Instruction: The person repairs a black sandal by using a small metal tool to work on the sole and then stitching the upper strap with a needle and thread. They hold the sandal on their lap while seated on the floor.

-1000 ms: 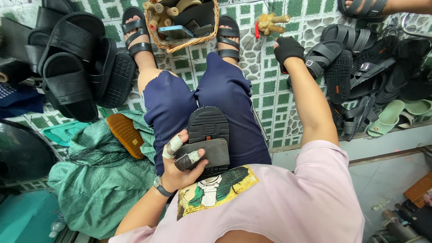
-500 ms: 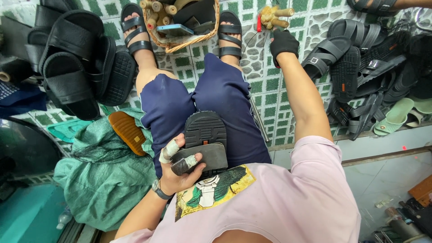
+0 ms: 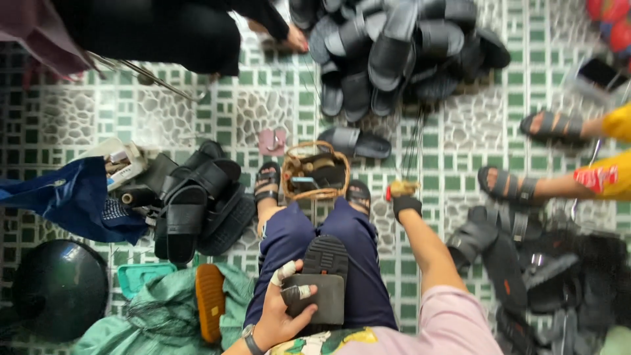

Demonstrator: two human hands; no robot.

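Note:
My left hand [image 3: 289, 307], with white tape on two fingers and a watch at the wrist, grips a black sandal [image 3: 325, 279] lying sole-up on my lap. My right hand [image 3: 406, 205], in a black glove, is stretched out to the floor. It is closed around a small tool with a red end and a yellowish tuft [image 3: 399, 190]. A wicker basket [image 3: 292, 156] with small items stands between my sandalled feet, just left of that hand.
Black sandals are heaped at the left [image 3: 197, 197], the top [image 3: 401, 46] and the right [image 3: 526, 263]. A person in yellow [image 3: 614, 177] sits at the right with feet out, and another in black [image 3: 164, 33] is at the top. A green sack [image 3: 164, 315] and a dark dome [image 3: 59, 286] lie at the lower left.
The view has lifted and widened, showing more floor and other people. My right hand moved from the sandal pile to the tufted tool by the basket. The left hand still holds the sandal.

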